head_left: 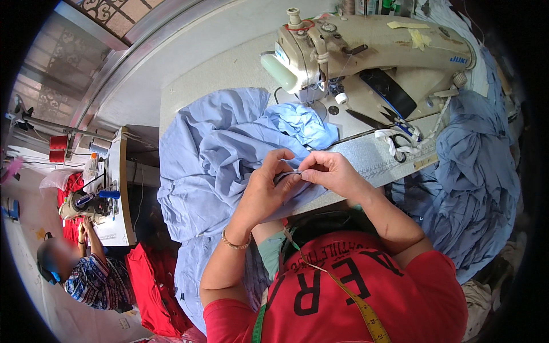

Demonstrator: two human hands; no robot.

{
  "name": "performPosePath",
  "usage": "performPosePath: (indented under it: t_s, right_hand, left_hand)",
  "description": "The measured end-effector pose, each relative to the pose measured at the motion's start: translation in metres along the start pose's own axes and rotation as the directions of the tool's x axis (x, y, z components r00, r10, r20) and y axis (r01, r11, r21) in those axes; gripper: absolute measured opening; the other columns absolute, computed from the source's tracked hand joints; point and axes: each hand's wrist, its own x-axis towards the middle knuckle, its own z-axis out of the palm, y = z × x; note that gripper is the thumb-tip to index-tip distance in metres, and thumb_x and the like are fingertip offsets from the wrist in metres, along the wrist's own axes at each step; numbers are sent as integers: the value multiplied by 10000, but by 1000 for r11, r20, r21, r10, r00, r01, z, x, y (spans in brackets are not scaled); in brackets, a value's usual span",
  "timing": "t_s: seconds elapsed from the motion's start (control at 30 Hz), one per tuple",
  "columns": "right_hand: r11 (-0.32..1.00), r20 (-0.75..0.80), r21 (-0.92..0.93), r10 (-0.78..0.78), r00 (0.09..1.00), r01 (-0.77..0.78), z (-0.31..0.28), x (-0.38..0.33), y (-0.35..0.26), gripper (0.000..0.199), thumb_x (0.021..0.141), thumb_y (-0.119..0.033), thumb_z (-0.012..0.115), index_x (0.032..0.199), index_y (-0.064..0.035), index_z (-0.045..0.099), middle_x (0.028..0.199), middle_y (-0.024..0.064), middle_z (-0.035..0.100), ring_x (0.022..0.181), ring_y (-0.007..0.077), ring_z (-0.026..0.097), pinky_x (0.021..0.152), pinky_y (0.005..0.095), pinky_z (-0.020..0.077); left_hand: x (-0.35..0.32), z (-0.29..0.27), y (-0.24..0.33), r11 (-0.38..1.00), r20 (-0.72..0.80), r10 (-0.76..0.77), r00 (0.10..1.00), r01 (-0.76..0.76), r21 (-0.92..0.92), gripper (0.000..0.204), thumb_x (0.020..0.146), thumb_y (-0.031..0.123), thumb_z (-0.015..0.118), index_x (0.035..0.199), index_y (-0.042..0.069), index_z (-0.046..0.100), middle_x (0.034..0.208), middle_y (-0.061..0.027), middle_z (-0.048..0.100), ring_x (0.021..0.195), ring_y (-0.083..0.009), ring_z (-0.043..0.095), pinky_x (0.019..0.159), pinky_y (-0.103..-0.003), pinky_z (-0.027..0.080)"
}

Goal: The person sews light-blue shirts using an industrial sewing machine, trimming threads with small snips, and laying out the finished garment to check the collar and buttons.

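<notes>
A large piece of blue-grey fabric (223, 143) lies bunched over the left part of the sewing table and hangs over its front edge. My left hand (271, 183) is closed on a fold of it, thumb and fingers pinched together. Right beside it, my right hand (323, 171) pinches the same fold, the fingertips of both hands nearly touching. A lighter blue crumpled cloth (306, 124) rests just beyond my hands, below the needle area of a cream sewing machine (377, 48). The exact edge between my fingertips is partly hidden.
Black-handled scissors (394, 134) and a black tray (389, 91) lie right of the needle. A ruler strip (400, 166) runs along the table front. More blue fabric (474, 154) is heaped at right. At far left, another person (97, 280) works at a second machine (80, 203).
</notes>
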Motion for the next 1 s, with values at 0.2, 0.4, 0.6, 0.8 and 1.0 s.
performPosePath:
  t_s: [0.2, 0.4, 0.6, 0.8, 1.0]
  right_hand:
    - [999, -55, 35, -35, 998, 37, 2, -1, 7, 72, 849, -90, 647, 883, -42, 607, 777, -46, 571, 702, 21, 502, 617, 177, 419]
    - [999, -63, 35, -33, 997, 35, 2, -2, 4, 52, 861, -72, 621, 889, -37, 594, 769, -32, 565, 694, 30, 512, 611, 182, 425]
    - [969, -46, 245, -16, 999, 27, 7, -1, 13, 70, 879, -79, 592, 921, -26, 574, 783, -7, 577, 705, 67, 551, 659, 209, 461]
    - [933, -77, 360, 41, 996, -11, 11, -2, 15, 75, 881, -103, 593, 912, -37, 575, 789, -9, 577, 723, 55, 537, 661, 200, 448]
    - [983, -282, 91, -128, 951, 160, 22, -2, 23, 64, 892, -93, 579, 908, -33, 564, 768, 13, 586, 717, 81, 563, 633, 230, 456]
  left_hand:
    - [1, 4, -8, 998, 16, -28, 999, 29, -54, 174, 866, 101, 627, 1001, -9, 612, 790, -79, 620, 713, -91, 537, 659, -255, 457]
    - [3, 5, -14, 959, 59, -182, 982, 190, -211, 145, 876, 137, 630, 928, 2, 647, 805, -3, 614, 741, -57, 518, 659, -210, 428]
    - [1, 12, -30, 829, 50, -152, 987, 155, -537, 74, 862, 105, 639, 884, 35, 644, 819, 29, 611, 743, -40, 515, 666, -189, 412]
    - [-1, 18, -29, 802, 10, -168, 986, 142, -581, 81, 867, 108, 632, 897, 32, 633, 829, 27, 607, 752, -36, 509, 677, -186, 409]
    - [-4, 26, -25, 867, -104, -156, 982, 86, -492, 78, 870, 101, 636, 901, 30, 623, 845, 36, 596, 747, -31, 505, 659, -174, 408]
